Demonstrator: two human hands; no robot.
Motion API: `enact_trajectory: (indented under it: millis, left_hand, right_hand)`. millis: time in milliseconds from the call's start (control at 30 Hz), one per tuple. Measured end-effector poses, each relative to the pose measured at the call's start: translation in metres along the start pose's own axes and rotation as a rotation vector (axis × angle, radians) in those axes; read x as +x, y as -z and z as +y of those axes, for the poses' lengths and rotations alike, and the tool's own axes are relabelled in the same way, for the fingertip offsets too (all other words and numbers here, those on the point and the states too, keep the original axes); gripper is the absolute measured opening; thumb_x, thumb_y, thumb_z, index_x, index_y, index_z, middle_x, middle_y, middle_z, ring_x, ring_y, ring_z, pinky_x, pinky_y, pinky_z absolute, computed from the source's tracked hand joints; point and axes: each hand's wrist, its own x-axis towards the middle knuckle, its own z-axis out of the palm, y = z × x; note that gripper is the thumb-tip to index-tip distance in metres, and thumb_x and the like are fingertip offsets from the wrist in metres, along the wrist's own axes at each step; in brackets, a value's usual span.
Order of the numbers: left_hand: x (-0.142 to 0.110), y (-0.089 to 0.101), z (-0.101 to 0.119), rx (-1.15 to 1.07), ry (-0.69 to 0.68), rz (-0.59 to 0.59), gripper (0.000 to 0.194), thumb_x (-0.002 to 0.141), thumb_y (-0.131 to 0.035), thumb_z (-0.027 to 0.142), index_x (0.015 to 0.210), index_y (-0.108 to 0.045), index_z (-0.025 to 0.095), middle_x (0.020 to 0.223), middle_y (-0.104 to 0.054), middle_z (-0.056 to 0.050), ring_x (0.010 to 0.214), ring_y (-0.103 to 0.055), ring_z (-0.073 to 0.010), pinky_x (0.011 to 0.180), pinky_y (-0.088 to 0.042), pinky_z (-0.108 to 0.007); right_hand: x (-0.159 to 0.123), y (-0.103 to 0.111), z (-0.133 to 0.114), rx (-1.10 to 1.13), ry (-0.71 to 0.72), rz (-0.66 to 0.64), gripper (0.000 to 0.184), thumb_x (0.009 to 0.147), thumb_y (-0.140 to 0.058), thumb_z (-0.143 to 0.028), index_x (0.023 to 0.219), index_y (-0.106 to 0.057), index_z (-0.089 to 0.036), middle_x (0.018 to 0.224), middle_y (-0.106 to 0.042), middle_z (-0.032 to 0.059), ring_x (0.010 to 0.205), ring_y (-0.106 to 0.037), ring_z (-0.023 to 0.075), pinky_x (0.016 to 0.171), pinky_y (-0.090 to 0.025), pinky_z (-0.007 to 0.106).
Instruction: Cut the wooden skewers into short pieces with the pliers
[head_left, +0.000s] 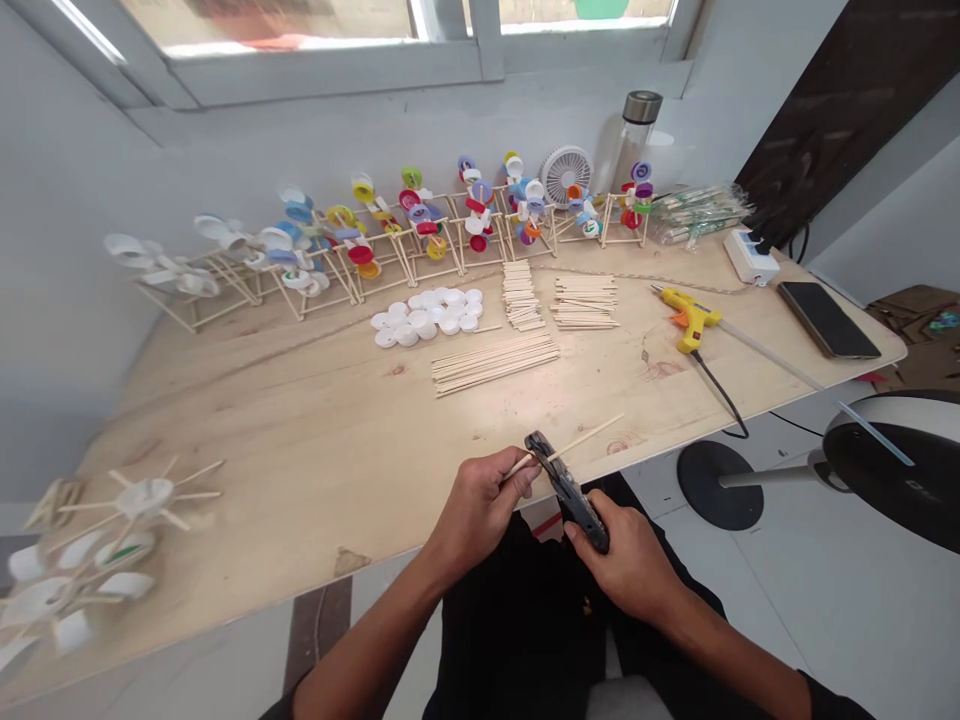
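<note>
1. Head camera, fingers first: the left hand's fingers (521,472) pinch a thin wooden stick (577,443) near its end, while the right hand's fingers (579,535) close around the grips of black pliers (570,495).
2. Stick meets tool: the stick crosses the pliers' head, with the jaws closed or nearly closed on it, though the exact contact is hard to see. Its free end points out over the tabletop.
3. Hands: the left hand (480,505) and right hand (626,565) work close together, just above dark trousers (517,630).
4. Edge: the pliers and both hands sit at the near edge of a plywood table (247,450), with the pliers' head overlapping it in view.
5. Room: a wide stretch of plywood lies left of the hands and ahead of them, before the stacked wooden sticks (495,363) and white bottle caps (427,315).
6. Beyond: colorful bottle-cap windmill models (375,235) line the far edge. A blurred white model (97,570) sits at the left corner. A yellow hot glue gun (690,318) and a smartphone (829,318) lie to the right, near the table's right edge.
</note>
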Motion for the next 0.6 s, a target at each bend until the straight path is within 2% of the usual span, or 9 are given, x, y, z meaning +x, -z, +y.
enact_trajectory:
  millis: [100, 233, 333, 467, 600]
  left_hand:
    - [0.0, -0.003, -0.001, 0.015, 0.002, 0.017, 0.024, 0.087, -0.041, 0.026, 0.068, -0.052, 0.017, 0.057, -0.052, 0.003, 0.05, -0.047, -0.0084, 0.051, -0.037, -0.019]
    - [-0.004, -0.016, -0.005, 0.173, -0.097, 0.203, 0.016, 0.086, -0.041, 0.02, 0.09, -0.056, 0.017, 0.074, -0.063, -0.003, 0.065, -0.058, -0.012, 0.059, -0.044, -0.021]
    - [-0.007, -0.022, -0.008, 0.293, -0.179, 0.278, 0.019, 0.085, -0.039, 0.015, 0.091, -0.057, 0.016, 0.074, -0.064, -0.004, 0.068, -0.06, -0.0131, 0.061, -0.045, -0.022]
    - [-0.007, -0.019, -0.006, 0.24, -0.162, 0.268, 0.018, 0.085, -0.041, 0.017, 0.089, -0.058, 0.016, 0.072, -0.064, -0.003, 0.064, -0.06, -0.0125, 0.058, -0.044, -0.021]
    - [-0.004, -0.008, 0.0, 0.074, -0.051, 0.168, 0.018, 0.085, -0.043, 0.023, 0.08, -0.059, 0.017, 0.066, -0.063, -0.002, 0.058, -0.056, -0.0113, 0.055, -0.042, -0.02]
  right_hand:
    - [0.001, -0.002, 0.001, -0.022, -0.006, 0.015, 0.015, 0.079, -0.051, -0.028, 0.068, -0.045, -0.021, 0.057, -0.059, -0.0017, 0.05, -0.052, 0.0133, 0.05, -0.03, 0.023]
    - [0.004, -0.003, 0.001, 0.001, -0.025, 0.012, 0.015, 0.08, -0.05, -0.03, 0.069, -0.047, -0.021, 0.058, -0.06, -0.0005, 0.052, -0.054, 0.0144, 0.05, -0.031, 0.023]
    - [0.004, -0.003, -0.001, 0.047, -0.03, -0.013, 0.011, 0.08, -0.051, -0.029, 0.073, -0.049, -0.02, 0.063, -0.063, 0.0001, 0.058, -0.058, 0.0157, 0.053, -0.032, 0.023]
    - [0.003, 0.0, -0.004, 0.058, -0.03, -0.032, 0.008, 0.08, -0.052, -0.028, 0.078, -0.049, -0.021, 0.065, -0.063, 0.0, 0.06, -0.058, 0.0159, 0.054, -0.033, 0.023]
    - [0.002, 0.003, -0.005, 0.034, -0.017, -0.029, 0.006, 0.079, -0.052, -0.026, 0.079, -0.049, -0.021, 0.064, -0.063, -0.0006, 0.058, -0.057, 0.0156, 0.053, -0.033, 0.022]
